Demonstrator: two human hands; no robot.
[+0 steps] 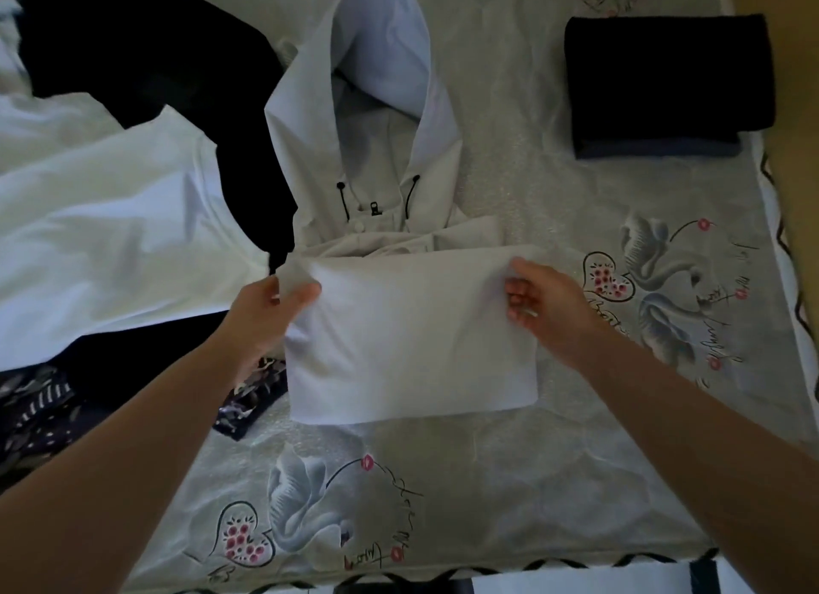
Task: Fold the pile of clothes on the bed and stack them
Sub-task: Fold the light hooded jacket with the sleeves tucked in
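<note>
Your left hand [270, 303] pinches the upper left corner of the white hooded jacket [399, 327], thumb on top and fingers curled under the cloth. Your right hand [543, 303] grips the upper right edge of the same folded panel, fingers curled round the fabric. Between your hands the jacket's lower part lies as a flat white rectangle on the bed [576, 482], doubled over onto itself. Above that fold the jacket's collar, black drawcords and hood [381, 52] stretch away from you, still spread open.

To your left sits the unfolded pile: a white shirt [111, 221] lying wide, a black garment [146, 57] draped over and behind it and touching the jacket's left side, and a dark patterned cloth [40, 411] near your left forearm, part of it poking out under the jacket's lower left corner. At the far right of the bed a dark folded garment [669, 83] rests as a neat block, well apart from the jacket. The bed's sheet shows swans and red hearts.
</note>
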